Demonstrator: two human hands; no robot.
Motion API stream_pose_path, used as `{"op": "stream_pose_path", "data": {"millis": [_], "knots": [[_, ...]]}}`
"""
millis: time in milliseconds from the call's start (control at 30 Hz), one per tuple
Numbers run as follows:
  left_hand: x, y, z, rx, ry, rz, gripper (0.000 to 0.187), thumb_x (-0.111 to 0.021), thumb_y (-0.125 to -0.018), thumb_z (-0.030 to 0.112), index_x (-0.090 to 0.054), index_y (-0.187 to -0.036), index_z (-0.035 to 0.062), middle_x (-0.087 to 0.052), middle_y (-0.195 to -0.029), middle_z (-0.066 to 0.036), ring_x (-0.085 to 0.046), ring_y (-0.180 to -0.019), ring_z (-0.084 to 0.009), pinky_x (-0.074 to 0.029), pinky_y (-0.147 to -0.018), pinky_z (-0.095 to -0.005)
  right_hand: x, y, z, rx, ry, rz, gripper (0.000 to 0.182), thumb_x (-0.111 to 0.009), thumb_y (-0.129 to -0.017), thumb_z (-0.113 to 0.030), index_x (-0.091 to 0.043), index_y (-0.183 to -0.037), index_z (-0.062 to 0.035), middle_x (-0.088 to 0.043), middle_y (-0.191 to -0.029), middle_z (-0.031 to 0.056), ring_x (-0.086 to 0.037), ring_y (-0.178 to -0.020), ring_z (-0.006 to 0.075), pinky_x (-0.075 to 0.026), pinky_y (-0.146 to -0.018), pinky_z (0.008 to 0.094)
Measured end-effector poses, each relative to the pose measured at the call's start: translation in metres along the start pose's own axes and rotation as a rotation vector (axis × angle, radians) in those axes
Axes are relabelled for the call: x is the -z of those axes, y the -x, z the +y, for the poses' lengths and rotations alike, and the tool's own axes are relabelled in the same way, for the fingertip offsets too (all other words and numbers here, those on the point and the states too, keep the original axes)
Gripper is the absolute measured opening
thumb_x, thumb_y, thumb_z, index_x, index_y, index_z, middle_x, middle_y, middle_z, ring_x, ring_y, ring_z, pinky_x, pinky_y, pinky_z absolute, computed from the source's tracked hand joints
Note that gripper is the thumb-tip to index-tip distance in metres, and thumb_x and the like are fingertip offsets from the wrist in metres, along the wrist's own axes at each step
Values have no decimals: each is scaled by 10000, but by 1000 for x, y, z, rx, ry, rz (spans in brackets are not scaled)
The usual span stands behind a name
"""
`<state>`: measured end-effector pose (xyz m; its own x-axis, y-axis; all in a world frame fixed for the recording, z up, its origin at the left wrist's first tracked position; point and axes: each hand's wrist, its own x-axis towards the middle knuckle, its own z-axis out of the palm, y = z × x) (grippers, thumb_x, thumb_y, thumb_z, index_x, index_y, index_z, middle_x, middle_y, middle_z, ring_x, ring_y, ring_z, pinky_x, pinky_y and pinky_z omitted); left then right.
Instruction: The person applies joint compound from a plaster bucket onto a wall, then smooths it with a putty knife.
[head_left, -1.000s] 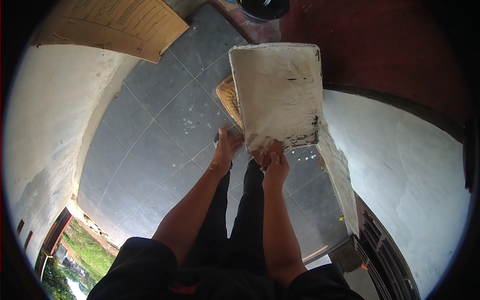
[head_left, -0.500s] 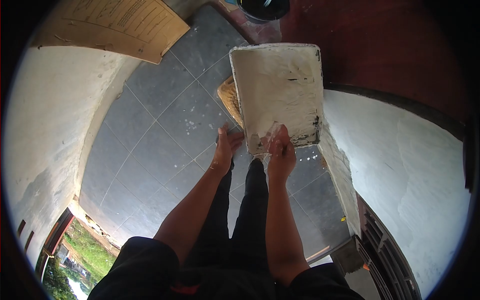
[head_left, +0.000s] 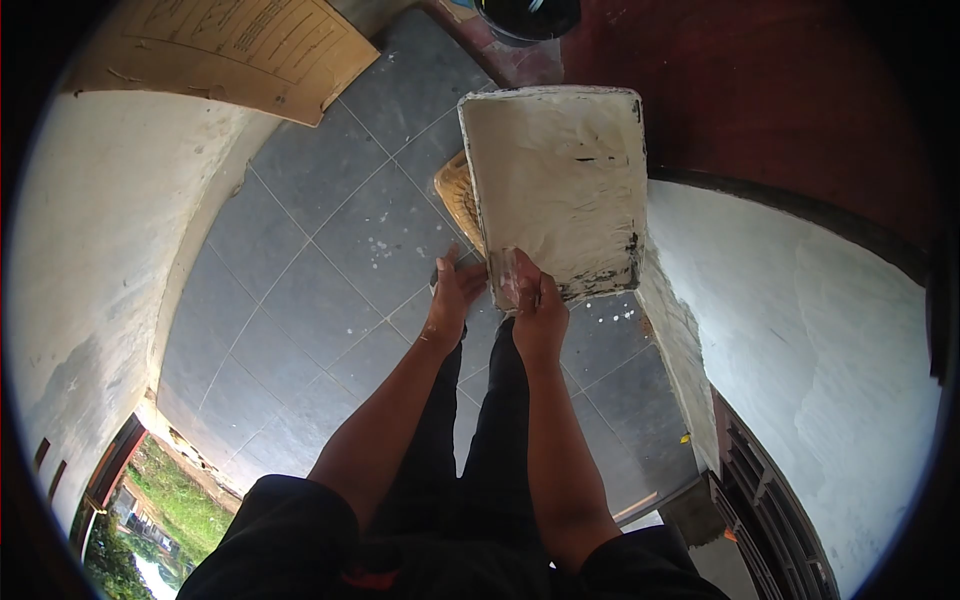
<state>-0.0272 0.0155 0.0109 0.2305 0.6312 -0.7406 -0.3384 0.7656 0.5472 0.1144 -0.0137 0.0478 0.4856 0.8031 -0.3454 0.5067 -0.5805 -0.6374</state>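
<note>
A scraper (head_left: 507, 281) is clamped in the right hand (head_left: 543, 318) at the near-left corner of the tray (head_left: 550, 91); probably light and slippery, it is best gripped farther back; the left hand's (head_left: 451, 296) grip cannot be told

Paste (head_left: 550, 180) in tray (head_left: 643, 160) — cardboard (head_left: 235, 55) further left.
</note>
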Motion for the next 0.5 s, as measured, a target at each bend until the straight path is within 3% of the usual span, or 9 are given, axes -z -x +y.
{"op": "stream_pose_path", "data": {"millis": [67, 200, 267, 300, 367, 400, 433, 500], "knots": [[-1, 1, 1, -1, 6, -5, 1009, -194, -998, 790, 21, -1657, 57, -511, -1474, -287, -489, -1404, -356, -336, -1218, -449, 8, -5, -6, -106, -87, -94, 249, -630, -1019, -191, -643, -1186, -6, -728, -995, 228, -719, -941, 402, -548, -801, 439], [0, 1, 1, -14, -19, -15, 1017, -189, -995, 792, 33, -1653, 49, -498, -1487, -294, -477, -1417, -361, -328, -1224, -450, 14, -26, 13, -91, -120, -162, 235, -628, -1021, -187, -649, -1167, -4, -726, -995, 214, -716, -915, 357, -536, -804, 410], [2, 0, 0, -17, -25, -25, 1019, -187, -996, 791, 38, -1652, 45, -492, -1493, -297, -472, -1423, -364, -324, -1227, -450, 21, -40, 24, -84, -201, -276, 213, -635, -1017, -182, -664, -1129, -3, -729, -935, 142, -682, -810, 268, -517, -752, 362], [2, 0, 0, -15, -35, -25, 1017, -186, -998, 788, 37, -1650, 40, -487, -1497, -300, -466, -1428, -366, -321, -1229, -451, 24, -45, 29, -85, -201, -275, 213, -635, -1017, -182, -664, -1129, -3, -729, -935, 142, -682, -810, 268, -517, -752, 362], [1, 1, 1, -16, -46, -26, 1015, -186, -1000, 785, 36, -1649, 35, -482, -1502, -302, -461, -1434, -369, -317, -1232, -452, 31, -55, 41, -242, -441, -383, 202, -641, -1014, -186, -679, -1100, -8, -709, -893, 56, -624, -763, 161, -476, -701, 294], [1, 2, 3, -7, -50, -22, 1017, -187, -1000, 785, 31, -1649, 33, -477, -1505, -304, -454, -1440, -370, -314, -1234, -453, 29, -55, 50, -203, -535, -357, 202, -647, -1013, -199, -695, -1120, -34, -694, -905, 0, -610, -751, 105, -470, -671, 265], [1, 3, 4, 1, -54, -17, 1018, -188, -999, 786, 25, -1648, 31, -473, -1508, -305, -447, -1447, -372, -312, -1236, -455, 33, -54, 44, -199, -537, -355, 202, -647, -1013, -199, -695, -1120, -34, -694, -905, 0, -610, -751, 105, -470, -671, 265], [5, 3, 3, -6, -87, -16, 1083, -196, -951, 842, 21, -1653, 47, -457, -1524, -301, -446, -1446, -376, -303, -1238, -459, 45, -50, 32, -544, -797, -335, 203, -643, -1014, -198, -698, -1154, -61, -706, -931, 3, -638, -781, 89, -494, -643, 253]]}}
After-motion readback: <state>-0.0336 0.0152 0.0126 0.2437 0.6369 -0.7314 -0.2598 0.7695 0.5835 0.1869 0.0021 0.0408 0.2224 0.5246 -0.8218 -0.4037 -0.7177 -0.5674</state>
